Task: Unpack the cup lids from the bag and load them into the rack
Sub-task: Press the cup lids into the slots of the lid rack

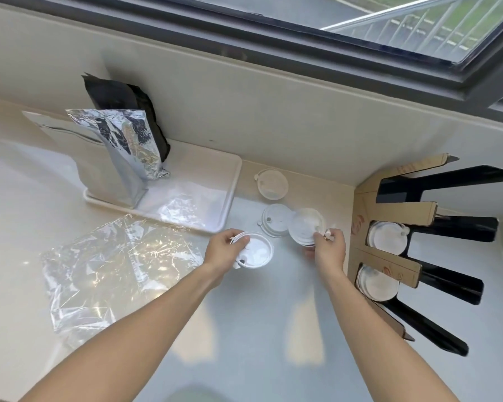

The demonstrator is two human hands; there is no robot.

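Note:
White plastic cup lids lie on the pale counter. My left hand [225, 248] grips a small stack of lids [257, 252] by its left edge. My right hand [328, 246] holds another lid stack [304, 226] tilted up, fingers pinching its near edge. One loose lid [275, 219] lies just behind, partly under that stack, and another lid [272, 184] sits farther back. The empty clear plastic bag [114, 265] lies crumpled at the left. The cardboard-and-black rack [389, 256] stands at the right, with lids in two slots [386, 237] [376, 282].
A white tray [212, 172] at the back holds a silver foil pouch [128, 152], a black pouch [119, 94] and clear film. A wall and window sill run behind the counter. The rack's black dividers [453, 229] jut out to the right.

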